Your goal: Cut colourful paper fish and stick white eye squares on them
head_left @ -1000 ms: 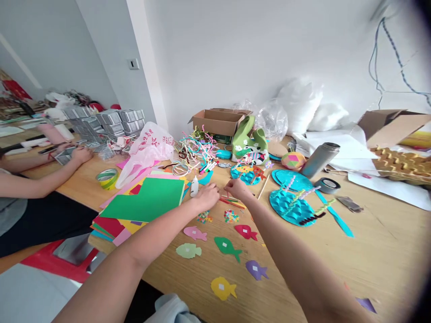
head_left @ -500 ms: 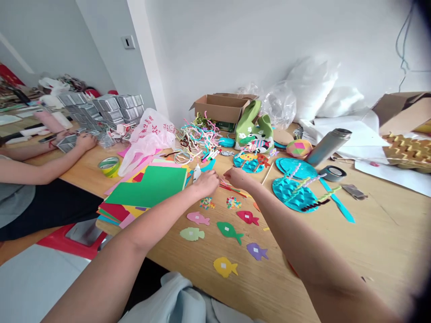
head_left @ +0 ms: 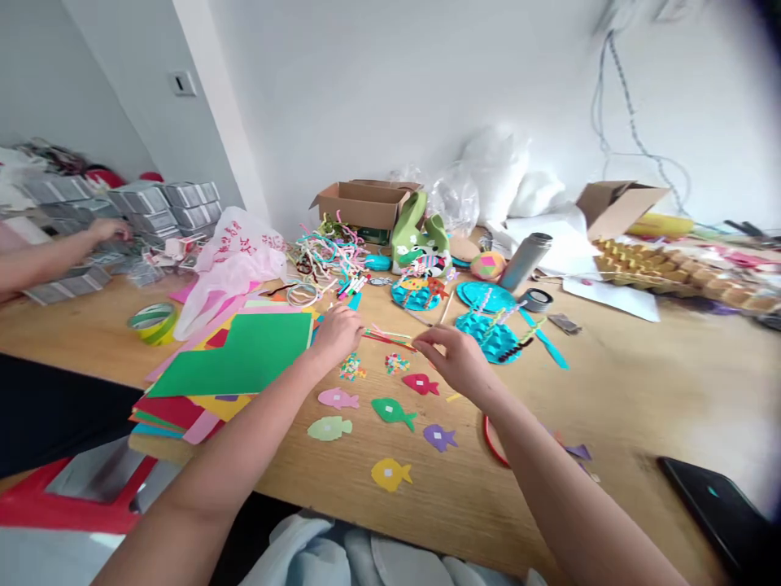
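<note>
Thin coloured strips lie on the table between my two hands. My left hand is closed at their left end; what it grips is hidden. Thumb and fingertips pinched, my right hand is at their right end, and anything between the fingers is too small to name. Two piles of small coloured bits sit below the strips. Nearer me lie paper fish, each with a pale square: red, green, pink, purple, yellow and light green.
Green paper tops a stack at left, by a tape roll. Blue plates, a metal flask and black tape stand right. A phone lies lower right. Another person's hand is far left.
My hands have moved apart, with the right drawn toward the right. The view has turned rightward, bringing the phone in. The other person's hand has lifted toward the grey stacks.
</note>
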Action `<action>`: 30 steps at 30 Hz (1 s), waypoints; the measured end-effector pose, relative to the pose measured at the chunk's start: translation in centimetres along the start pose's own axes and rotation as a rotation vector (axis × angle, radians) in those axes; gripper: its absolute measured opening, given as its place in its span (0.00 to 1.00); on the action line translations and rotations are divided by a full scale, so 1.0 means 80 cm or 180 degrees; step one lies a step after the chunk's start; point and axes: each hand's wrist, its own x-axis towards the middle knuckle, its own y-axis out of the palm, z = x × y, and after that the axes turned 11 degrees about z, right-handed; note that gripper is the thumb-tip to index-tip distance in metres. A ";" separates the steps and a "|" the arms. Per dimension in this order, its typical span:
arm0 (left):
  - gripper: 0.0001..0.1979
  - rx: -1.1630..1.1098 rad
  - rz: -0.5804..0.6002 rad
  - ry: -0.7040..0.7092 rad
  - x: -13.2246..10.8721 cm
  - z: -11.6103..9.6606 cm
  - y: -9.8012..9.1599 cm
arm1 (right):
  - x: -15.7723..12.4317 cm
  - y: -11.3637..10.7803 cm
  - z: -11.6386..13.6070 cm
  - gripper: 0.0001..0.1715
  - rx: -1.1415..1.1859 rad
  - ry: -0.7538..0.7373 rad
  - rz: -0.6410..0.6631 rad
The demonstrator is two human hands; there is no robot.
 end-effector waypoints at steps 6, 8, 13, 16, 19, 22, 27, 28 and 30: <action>0.18 -0.1076 -0.1290 -0.0284 -0.039 -0.024 0.000 | -0.114 -0.013 -0.089 0.18 0.0475 0.1446 -0.0592; 0.20 -0.1263 -0.1375 -0.0362 -0.044 -0.032 0.004 | -0.125 -0.019 -0.122 0.18 0.0181 0.1884 -0.0229; 0.22 -0.1374 -0.1312 -0.0416 -0.048 -0.034 0.018 | -0.124 -0.022 -0.145 0.15 -0.0164 0.2003 0.0168; 0.23 -0.1360 -0.1454 -0.0579 -0.054 -0.024 0.028 | -0.130 -0.007 -0.130 0.14 -0.0469 0.1977 0.0664; 0.23 -0.1342 -0.1525 -0.0717 -0.060 -0.015 0.036 | -0.140 0.014 -0.116 0.14 -0.0690 0.2056 0.0875; 0.22 -0.1322 -0.1554 -0.0730 -0.061 -0.012 0.039 | -0.150 0.027 -0.107 0.15 -0.0811 0.2209 0.0850; 0.23 -0.1333 -0.1656 -0.0688 -0.061 -0.010 0.040 | -0.168 0.026 -0.098 0.09 -0.0881 0.2177 0.1037; 0.23 -0.1339 -0.1692 -0.0681 -0.061 -0.010 0.040 | -0.169 0.023 -0.095 0.08 -0.0888 0.2122 0.1107; 0.22 -0.1363 -0.1755 -0.0648 -0.060 -0.009 0.040 | -0.166 0.020 -0.090 0.09 -0.0887 0.1955 0.1095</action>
